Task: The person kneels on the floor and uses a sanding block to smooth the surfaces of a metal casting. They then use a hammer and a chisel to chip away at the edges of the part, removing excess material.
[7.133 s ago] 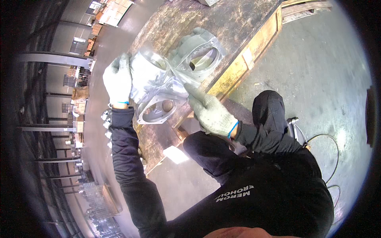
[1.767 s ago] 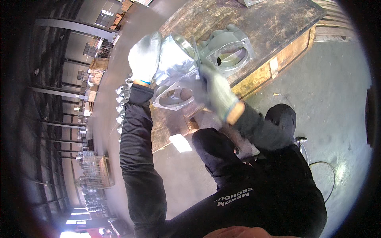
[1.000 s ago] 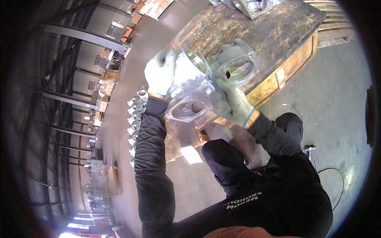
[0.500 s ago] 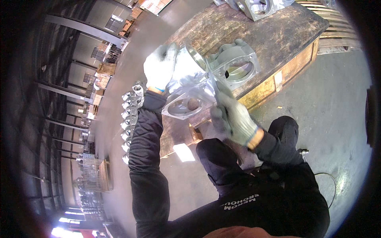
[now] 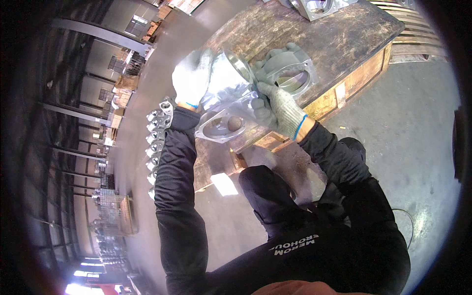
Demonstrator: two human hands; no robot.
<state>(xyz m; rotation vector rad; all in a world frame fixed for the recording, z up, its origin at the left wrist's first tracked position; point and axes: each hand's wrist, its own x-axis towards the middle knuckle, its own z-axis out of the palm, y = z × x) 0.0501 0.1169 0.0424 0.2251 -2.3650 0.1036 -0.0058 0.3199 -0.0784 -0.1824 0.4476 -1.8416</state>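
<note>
A shiny metal casting [image 5: 223,86] with a round opening on top and a square flange [image 5: 223,139] with a round hole towards me rests on the wooden workbench. My left hand [image 5: 191,76], in a white knitted glove, grips its far left side. At the casting's right side is my right hand [image 5: 282,108], gloved in grey-white, with its fingers curled against the edge near the round opening. Whatever those fingers pinch is too small or hidden to make out. Just beyond that hand stands a second grey casting [image 5: 307,81] with a large round flange opening.
The worn wooden workbench [image 5: 344,37] stretches away to the right. More metal castings [image 5: 314,9] stand at its far end, beside a slatted wooden pallet [image 5: 418,34]. On the left is a row of several small metal parts [image 5: 156,137]. A hose [image 5: 410,226] lies on the floor.
My right hand has moved up and left, from the casting's lower right side to near its round opening. My left hand stays on the casting. The whole view has shifted slightly.
</note>
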